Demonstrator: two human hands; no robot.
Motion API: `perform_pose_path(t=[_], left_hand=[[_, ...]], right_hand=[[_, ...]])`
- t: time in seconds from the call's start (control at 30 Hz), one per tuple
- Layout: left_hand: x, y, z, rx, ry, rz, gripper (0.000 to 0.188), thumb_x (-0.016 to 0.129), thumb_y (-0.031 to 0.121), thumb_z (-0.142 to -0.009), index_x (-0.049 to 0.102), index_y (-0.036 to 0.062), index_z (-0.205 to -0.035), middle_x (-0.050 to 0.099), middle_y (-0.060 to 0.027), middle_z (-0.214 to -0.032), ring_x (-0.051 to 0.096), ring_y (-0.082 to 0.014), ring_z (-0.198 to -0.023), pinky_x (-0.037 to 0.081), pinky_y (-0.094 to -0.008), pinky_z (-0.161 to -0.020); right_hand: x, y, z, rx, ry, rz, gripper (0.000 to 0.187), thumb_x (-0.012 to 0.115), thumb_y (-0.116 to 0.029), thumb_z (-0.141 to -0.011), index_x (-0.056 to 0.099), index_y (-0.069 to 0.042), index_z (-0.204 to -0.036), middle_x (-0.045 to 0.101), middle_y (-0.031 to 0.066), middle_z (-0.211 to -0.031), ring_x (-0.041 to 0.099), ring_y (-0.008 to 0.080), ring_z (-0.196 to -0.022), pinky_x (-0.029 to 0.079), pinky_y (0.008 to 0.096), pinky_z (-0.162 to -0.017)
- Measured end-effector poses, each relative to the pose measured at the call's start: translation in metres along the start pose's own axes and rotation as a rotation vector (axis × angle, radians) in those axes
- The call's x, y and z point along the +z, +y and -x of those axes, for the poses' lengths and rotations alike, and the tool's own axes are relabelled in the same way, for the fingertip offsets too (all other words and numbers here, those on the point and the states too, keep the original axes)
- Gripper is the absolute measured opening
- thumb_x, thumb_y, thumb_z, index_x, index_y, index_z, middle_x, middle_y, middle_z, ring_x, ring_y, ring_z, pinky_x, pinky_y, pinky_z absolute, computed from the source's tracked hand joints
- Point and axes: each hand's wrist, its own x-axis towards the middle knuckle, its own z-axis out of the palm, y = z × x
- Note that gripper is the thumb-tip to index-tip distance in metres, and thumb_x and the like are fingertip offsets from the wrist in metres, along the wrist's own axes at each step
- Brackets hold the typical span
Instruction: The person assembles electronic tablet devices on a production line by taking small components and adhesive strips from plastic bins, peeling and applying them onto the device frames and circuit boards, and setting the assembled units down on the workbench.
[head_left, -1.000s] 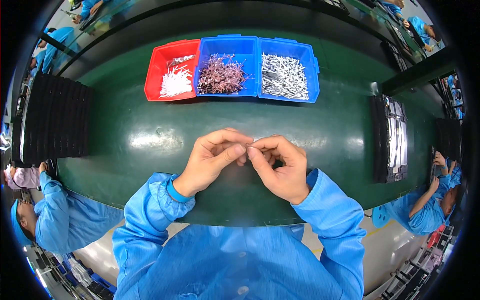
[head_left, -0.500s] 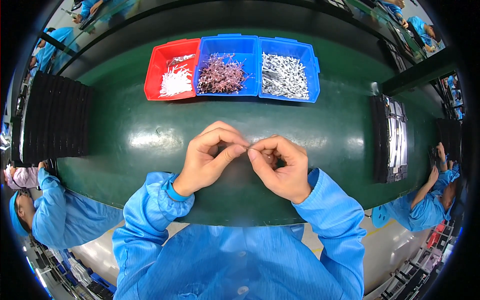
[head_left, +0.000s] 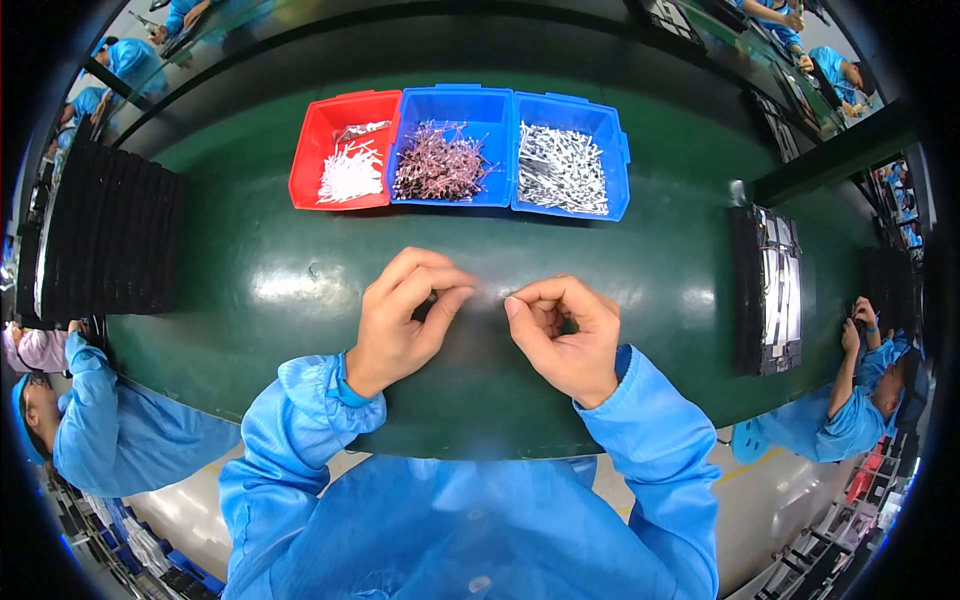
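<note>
Above the green table (head_left: 300,350), my left hand (head_left: 400,320) and my right hand (head_left: 570,340) face each other with a small gap between their fingertips. On each, the thumb and forefinger are closed in a pinch. Anything held in either pinch is too small or hidden to make out. Beyond the hands stand three joined bins. The red bin (head_left: 304,150) holds short white sticks (head_left: 350,175). In the middle blue bin (head_left: 485,125) lie thin reddish-brown wired pieces (head_left: 440,165), and the right blue bin (head_left: 617,185) is filled with white and dark slim pieces (head_left: 562,170).
A tall stack of black trays (head_left: 115,235) stands at the left. Another black stack with white strips (head_left: 770,290) is at the right, near a dark post (head_left: 840,150). Co-workers in blue sit at the left (head_left: 130,430) and right (head_left: 855,400).
My hands have drawn apart: their fingertips met half a second ago, and now a gap shows between them. The whole view has shifted slightly.
</note>
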Motion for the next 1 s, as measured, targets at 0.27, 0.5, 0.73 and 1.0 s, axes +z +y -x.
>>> perform_pose_path(t=[0.27,0.5,0.73,1.0], left_hand=[[0.002,-0.003,0.003,-0.154,0.032,0.135,0.012,0.075,-0.004,-0.089,0.073,0.0005,-0.100,0.066,-0.0098,-0.096,0.065,-0.0185,-0.083,0.052,-0.0293,-0.072],[0.009,-0.013,0.012,-0.384,-0.032,0.410,0.008,0.068,0.004,-0.100,0.070,-0.0017,-0.106,0.061,-0.0048,-0.101,0.061,-0.0094,-0.083,0.050,-0.0232,-0.071],[0.017,-0.010,0.013,-0.461,-0.018,0.454,0.006,0.073,0.003,-0.095,0.073,0.0002,-0.100,0.065,-0.0035,-0.095,0.061,-0.0093,-0.080,0.049,-0.0237,-0.072],[0.019,-0.020,-0.005,-0.469,-0.135,0.444,0.006,0.073,0.005,-0.095,0.073,-0.0004,-0.098,0.063,-0.0029,-0.092,0.058,-0.0065,-0.074,0.047,-0.0215,-0.065]], right_hand=[[-0.021,0.003,-0.005,0.034,0.137,0.082,0.015,0.083,-0.002,-0.082,0.072,0.000,-0.093,0.074,0.0050,-0.083,0.069,0.0098,-0.078,0.055,0.0262,-0.073],[-0.088,0.022,-0.048,0.138,0.574,-0.235,0.023,0.063,-0.022,-0.105,0.065,-0.001,-0.097,0.056,-0.0019,-0.068,0.045,0.0056,-0.048,0.030,0.0233,-0.041],[-0.141,0.083,-0.071,0.443,0.539,-0.135,0.035,0.053,-0.028,-0.109,0.066,0.003,-0.103,0.059,0.0048,-0.075,0.052,0.0104,-0.049,0.036,0.0268,-0.038],[-0.156,0.101,-0.096,0.405,0.460,0.017,0.029,0.047,-0.018,-0.104,0.065,0.004,-0.106,0.063,0.0093,-0.082,0.057,0.0124,-0.050,0.038,0.0252,-0.035]])
